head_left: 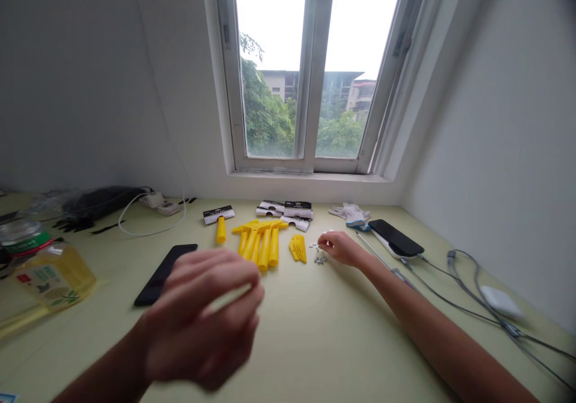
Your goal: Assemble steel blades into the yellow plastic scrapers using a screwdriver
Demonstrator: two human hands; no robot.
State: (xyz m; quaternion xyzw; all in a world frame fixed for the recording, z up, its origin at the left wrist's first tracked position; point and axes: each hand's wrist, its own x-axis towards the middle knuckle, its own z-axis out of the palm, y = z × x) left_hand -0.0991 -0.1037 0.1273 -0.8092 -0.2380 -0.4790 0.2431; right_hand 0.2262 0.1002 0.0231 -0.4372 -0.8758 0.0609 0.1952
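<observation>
Your fingers pinch narrow, right hand (341,247) by tiny screws (320,260), left hand (202,322) nearer you. I can't tell if they're empty.

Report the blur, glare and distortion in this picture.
Head view: the bare left hand is blurred; head view: white, washed-out sky behind the grey-framed glass window, whose sides splay upward; head view: the plain left wall looks dim grey, and the small silvery metal pieces lack clear detail.

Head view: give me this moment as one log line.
left hand: raised, blurred, contents unclear | right hand: beside small metal parts | yellow handles: grouped on table
</observation>
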